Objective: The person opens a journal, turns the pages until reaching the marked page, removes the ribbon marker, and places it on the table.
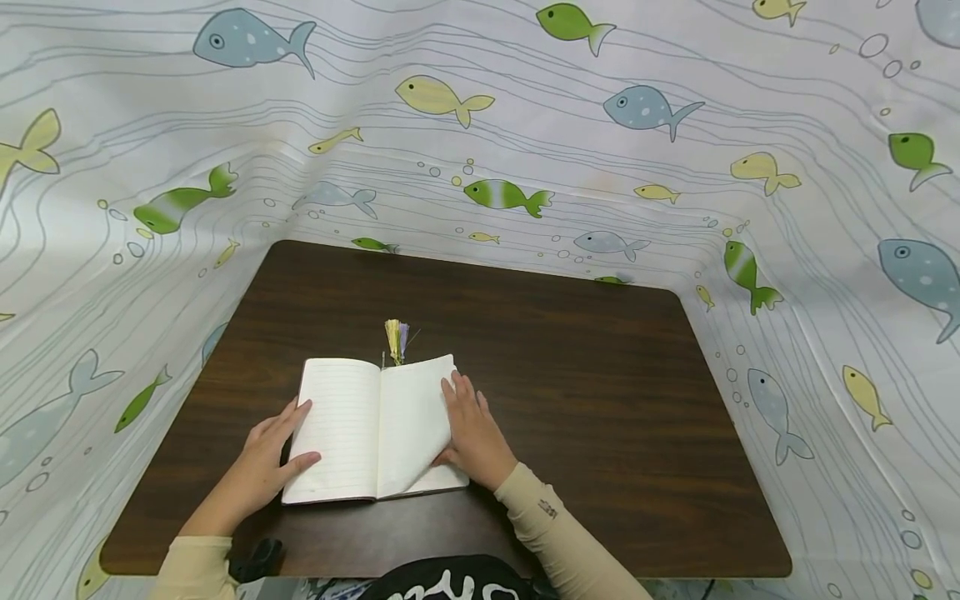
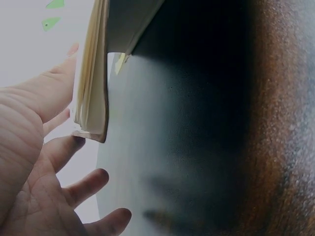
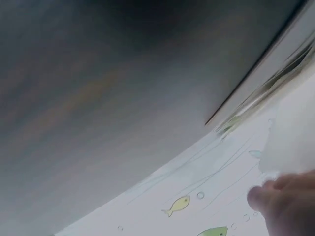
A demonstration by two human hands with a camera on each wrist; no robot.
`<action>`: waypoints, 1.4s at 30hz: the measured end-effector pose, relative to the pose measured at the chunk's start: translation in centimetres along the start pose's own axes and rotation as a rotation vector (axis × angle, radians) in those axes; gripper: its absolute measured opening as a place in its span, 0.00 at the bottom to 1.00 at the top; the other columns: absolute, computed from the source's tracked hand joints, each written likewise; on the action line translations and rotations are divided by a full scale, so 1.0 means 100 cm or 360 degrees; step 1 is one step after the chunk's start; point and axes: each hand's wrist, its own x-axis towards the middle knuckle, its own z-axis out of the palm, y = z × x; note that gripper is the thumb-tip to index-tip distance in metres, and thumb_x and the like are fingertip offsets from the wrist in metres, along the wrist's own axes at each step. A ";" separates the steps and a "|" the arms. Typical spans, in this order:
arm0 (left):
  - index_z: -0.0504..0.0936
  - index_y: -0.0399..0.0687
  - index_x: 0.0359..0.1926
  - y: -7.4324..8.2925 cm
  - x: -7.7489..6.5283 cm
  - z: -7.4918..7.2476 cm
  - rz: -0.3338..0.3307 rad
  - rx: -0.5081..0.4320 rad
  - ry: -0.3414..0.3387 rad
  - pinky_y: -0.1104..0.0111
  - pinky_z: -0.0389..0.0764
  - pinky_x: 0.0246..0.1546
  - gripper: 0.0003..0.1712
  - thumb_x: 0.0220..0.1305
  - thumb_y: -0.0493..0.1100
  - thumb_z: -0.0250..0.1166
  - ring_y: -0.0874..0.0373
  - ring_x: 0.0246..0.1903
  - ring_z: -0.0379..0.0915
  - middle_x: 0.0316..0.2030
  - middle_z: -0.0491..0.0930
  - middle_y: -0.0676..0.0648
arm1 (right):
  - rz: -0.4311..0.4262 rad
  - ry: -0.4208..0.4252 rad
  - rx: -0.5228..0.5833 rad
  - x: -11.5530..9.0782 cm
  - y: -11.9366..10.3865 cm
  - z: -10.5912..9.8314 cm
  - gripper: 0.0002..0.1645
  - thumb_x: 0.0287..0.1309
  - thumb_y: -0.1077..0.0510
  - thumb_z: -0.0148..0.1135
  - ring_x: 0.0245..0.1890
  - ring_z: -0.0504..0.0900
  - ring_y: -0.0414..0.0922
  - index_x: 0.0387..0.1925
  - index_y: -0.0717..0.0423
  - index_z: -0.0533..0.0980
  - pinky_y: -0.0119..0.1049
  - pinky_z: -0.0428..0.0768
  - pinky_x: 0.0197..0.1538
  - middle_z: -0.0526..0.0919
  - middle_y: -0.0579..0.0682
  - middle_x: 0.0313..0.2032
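An open notebook with lined left page lies on the brown table, left of its middle. My left hand holds its left edge, the thumb over the page. In the left wrist view, the index finger of that hand meets the cover's corner, and the other fingers spread apart. A right-hand page stands lifted, its lower corner bent back over the sheets beneath. At its outer edge my right hand holds it, fingers along the upper part and thumb lower down.
Yellow and purple tassels stick out beyond the notebook's top. The dark wooden table extends far to the right. Fish-patterned cloth surrounds its back and sides. A black object sits near the front edge, beside the left sleeve.
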 end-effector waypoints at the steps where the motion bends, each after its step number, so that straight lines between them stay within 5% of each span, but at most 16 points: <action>1: 0.46 0.47 0.76 0.000 0.000 0.000 0.0000 0.0002 -0.0002 0.28 0.56 0.52 0.51 0.63 0.64 0.60 0.27 0.65 0.43 0.73 0.45 0.30 | 0.0014 0.0024 0.0034 0.001 -0.002 -0.001 0.78 0.37 0.36 0.77 0.75 0.46 0.58 0.74 0.66 0.38 0.54 0.62 0.69 0.43 0.64 0.75; 6: 0.46 0.47 0.76 -0.001 -0.001 0.001 0.0008 0.0012 -0.0010 0.27 0.56 0.50 0.51 0.64 0.63 0.59 0.27 0.65 0.43 0.73 0.45 0.29 | -0.0027 -0.0028 0.0385 0.004 -0.014 -0.005 0.77 0.44 0.39 0.75 0.75 0.43 0.54 0.73 0.68 0.32 0.48 0.57 0.72 0.41 0.62 0.75; 9: 0.45 0.48 0.77 -0.001 -0.001 0.000 0.0009 0.0004 -0.0012 0.27 0.56 0.50 0.51 0.64 0.63 0.59 0.26 0.65 0.42 0.73 0.45 0.29 | -0.0110 -0.0217 0.0647 0.005 -0.022 -0.009 0.68 0.54 0.38 0.68 0.75 0.45 0.51 0.74 0.65 0.34 0.44 0.55 0.72 0.43 0.60 0.75; 12: 0.45 0.48 0.77 0.000 -0.001 0.001 0.0010 -0.0001 -0.0008 0.27 0.55 0.50 0.50 0.65 0.63 0.59 0.26 0.65 0.42 0.73 0.44 0.29 | -0.0211 -0.0402 0.0712 0.004 -0.029 -0.012 0.61 0.59 0.36 0.61 0.74 0.51 0.50 0.75 0.64 0.40 0.45 0.55 0.73 0.50 0.60 0.74; 15: 0.46 0.47 0.77 -0.001 -0.001 0.001 0.0007 0.0010 0.0005 0.27 0.56 0.50 0.50 0.65 0.63 0.59 0.26 0.65 0.42 0.73 0.45 0.29 | -0.0347 -0.0483 0.0662 0.004 -0.037 -0.010 0.59 0.58 0.34 0.60 0.74 0.53 0.47 0.75 0.60 0.43 0.50 0.55 0.72 0.54 0.55 0.73; 22: 0.47 0.48 0.76 -0.003 -0.002 0.003 0.0039 -0.0012 0.0050 0.26 0.55 0.50 0.43 0.71 0.59 0.53 0.26 0.65 0.43 0.73 0.46 0.29 | -0.0554 -0.0564 0.0585 0.007 -0.050 -0.007 0.49 0.59 0.34 0.58 0.75 0.46 0.41 0.76 0.38 0.48 0.60 0.57 0.69 0.45 0.43 0.76; 30: 0.50 0.31 0.73 0.000 -0.005 0.002 0.0187 -0.0331 0.0185 0.28 0.48 0.54 0.31 0.79 0.48 0.33 0.25 0.66 0.40 0.72 0.46 0.27 | -0.0575 -0.0700 0.0400 0.007 -0.055 -0.008 0.41 0.63 0.31 0.49 0.76 0.42 0.50 0.74 0.32 0.53 0.64 0.52 0.69 0.42 0.41 0.77; 37: 0.47 0.30 0.73 -0.001 0.000 0.003 0.0026 -0.0095 0.0089 0.28 0.51 0.56 0.48 0.69 0.58 0.55 0.26 0.67 0.41 0.72 0.45 0.27 | -0.0615 -0.0647 0.0280 0.007 -0.052 -0.005 0.38 0.66 0.33 0.47 0.75 0.47 0.50 0.74 0.35 0.55 0.60 0.57 0.69 0.46 0.43 0.76; 42: 0.41 0.31 0.74 -0.001 0.003 0.004 -0.0038 -0.0073 0.0041 0.30 0.52 0.57 0.56 0.65 0.62 0.59 0.26 0.67 0.40 0.71 0.46 0.25 | -0.0543 -0.0579 0.0173 0.005 -0.041 -0.005 0.35 0.68 0.38 0.50 0.74 0.54 0.50 0.71 0.43 0.62 0.49 0.61 0.70 0.55 0.50 0.74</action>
